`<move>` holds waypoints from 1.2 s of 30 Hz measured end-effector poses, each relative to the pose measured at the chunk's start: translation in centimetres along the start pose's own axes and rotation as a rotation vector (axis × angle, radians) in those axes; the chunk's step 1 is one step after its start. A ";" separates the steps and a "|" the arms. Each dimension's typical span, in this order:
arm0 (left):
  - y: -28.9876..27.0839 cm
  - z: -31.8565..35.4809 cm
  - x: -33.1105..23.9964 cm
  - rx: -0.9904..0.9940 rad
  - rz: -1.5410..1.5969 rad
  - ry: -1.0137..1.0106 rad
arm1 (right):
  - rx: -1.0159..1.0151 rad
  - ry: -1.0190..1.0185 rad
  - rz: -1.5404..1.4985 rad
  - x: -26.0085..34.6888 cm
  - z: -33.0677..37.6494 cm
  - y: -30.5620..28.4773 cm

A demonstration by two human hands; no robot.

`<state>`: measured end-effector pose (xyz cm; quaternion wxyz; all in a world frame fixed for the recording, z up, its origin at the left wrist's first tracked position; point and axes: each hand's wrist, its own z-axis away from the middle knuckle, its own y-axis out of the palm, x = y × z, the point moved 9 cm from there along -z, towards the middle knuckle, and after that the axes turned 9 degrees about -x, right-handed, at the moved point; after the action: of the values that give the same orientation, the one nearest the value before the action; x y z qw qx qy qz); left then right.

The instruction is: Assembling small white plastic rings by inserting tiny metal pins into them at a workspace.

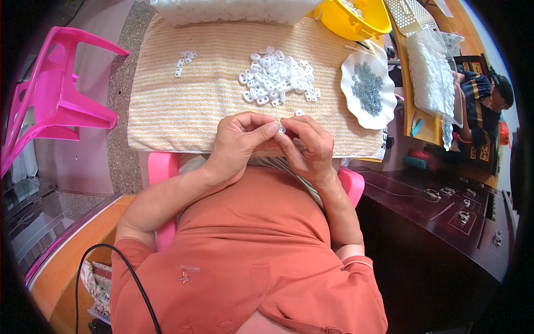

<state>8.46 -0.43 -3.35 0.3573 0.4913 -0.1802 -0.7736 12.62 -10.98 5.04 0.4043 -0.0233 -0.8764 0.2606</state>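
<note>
Close to the towel's near edge, my left hand [243,139] and my right hand [309,143] meet fingertip to fingertip. Between them they pinch a small white plastic piece [282,129], mostly covered by the fingers. Just beyond, one loose white piece [299,112] lies on the striped towel [183,119]. Farther off is a heap of white plastic pieces [272,77] with two holes each, some lying at its right side. A short group of similar pieces [181,63] sits apart at the left. On the right, a white wavy-rimmed plate [347,89] holds many small grey parts [367,89].
A clear bin of white pieces [239,11] stands at the far edge, beside a yellow basin [347,25]. Another clear container [431,72] is on a wooden surface at right, where a person [484,94] sits beyond. A pink plastic chair [67,89] stands left.
</note>
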 end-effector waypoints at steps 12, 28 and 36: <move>0.2 0.1 -0.3 -0.022 -0.022 0.030 | -0.015 -0.008 -0.014 0.2 -0.3 -0.1; 0.3 0.1 -0.3 0.010 -0.047 0.060 | -0.027 -0.048 0.001 0.9 -0.3 -0.5; 0.6 0.3 -0.7 -0.037 -0.009 0.051 | -0.045 0.008 0.007 0.5 0.1 -0.5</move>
<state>8.54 -0.35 -2.44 0.3671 0.5048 -0.1546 -0.7658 12.29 -11.28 5.58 0.4062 -0.0364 -0.8803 0.2423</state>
